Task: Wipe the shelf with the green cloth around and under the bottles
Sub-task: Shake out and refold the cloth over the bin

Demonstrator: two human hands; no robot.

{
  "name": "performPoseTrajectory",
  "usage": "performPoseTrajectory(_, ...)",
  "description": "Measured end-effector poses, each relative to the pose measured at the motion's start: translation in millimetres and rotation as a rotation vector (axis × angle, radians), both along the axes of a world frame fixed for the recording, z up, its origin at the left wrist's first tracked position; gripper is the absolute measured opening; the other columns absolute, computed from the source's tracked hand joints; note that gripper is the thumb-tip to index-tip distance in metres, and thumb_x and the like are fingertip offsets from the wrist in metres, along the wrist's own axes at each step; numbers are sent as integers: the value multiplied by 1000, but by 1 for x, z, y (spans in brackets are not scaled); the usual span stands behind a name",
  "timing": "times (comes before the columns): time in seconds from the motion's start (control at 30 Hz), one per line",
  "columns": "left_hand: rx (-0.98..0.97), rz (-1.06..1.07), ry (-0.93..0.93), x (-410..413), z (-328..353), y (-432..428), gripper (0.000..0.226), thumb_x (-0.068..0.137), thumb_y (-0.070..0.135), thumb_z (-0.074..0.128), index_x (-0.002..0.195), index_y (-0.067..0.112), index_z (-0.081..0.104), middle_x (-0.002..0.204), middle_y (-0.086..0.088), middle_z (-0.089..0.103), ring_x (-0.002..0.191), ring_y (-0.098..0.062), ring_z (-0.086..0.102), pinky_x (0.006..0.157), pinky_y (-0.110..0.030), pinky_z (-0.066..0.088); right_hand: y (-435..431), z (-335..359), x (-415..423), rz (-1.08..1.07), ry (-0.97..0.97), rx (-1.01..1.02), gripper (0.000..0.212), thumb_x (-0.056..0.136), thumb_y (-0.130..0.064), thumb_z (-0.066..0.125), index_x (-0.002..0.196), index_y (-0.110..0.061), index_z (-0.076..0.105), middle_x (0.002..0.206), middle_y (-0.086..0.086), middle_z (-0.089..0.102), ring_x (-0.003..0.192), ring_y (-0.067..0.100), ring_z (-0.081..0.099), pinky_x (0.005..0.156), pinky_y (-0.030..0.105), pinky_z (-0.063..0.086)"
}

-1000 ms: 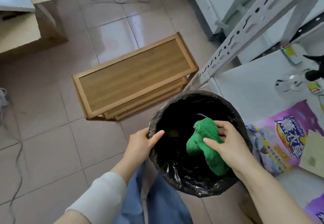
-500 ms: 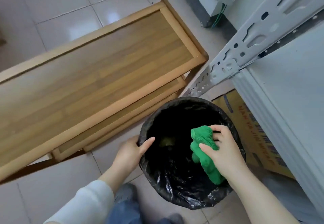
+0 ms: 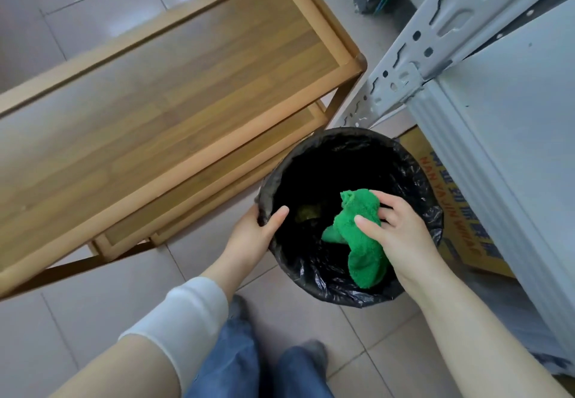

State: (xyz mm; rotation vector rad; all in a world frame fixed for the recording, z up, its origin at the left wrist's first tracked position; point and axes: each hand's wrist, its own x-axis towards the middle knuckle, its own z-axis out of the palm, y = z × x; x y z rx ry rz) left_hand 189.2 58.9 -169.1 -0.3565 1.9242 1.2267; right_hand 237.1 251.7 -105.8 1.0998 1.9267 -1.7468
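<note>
Left hand (image 3: 252,236) clamps the bin rim (image 3: 264,207), thumb hooked inside, white sleeve pushed up forearm. Right hand (image 3: 401,236), bare arm extended, pinches green cloth (image 3: 361,236) btwn thumb & fingers, opposite the left hand.

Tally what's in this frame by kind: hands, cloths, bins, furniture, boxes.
Hands: 2, left hand and right hand
Cloths: 1, green cloth
Bins: 1, black-lined bin
Furniture: 2, wooden rack and metal shelf
Boxes: 1, cardboard box
Total: 7
</note>
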Motion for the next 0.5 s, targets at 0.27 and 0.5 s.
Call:
performPoseTrajectory(0.27,65,360,253,21,106,3,30,95,35,38,120,21,46,128,-1,53,121,-15,48,98,-27,35,-5,104,4,-180,125,-371,37,83,2,54,114,-19,52,101,0,68,88,8,67,78,24,56)
performPoseTrajectory(0.5,509,94,-327,-1,180,36,57,83,66,36,89,18,66,95,-7,67,96,-19,62,100,-38,41,-9,190,18,-170,230,-511,78,32,-35,90,101,-19,57,91,-2,74,85,9,70,65,22,55)
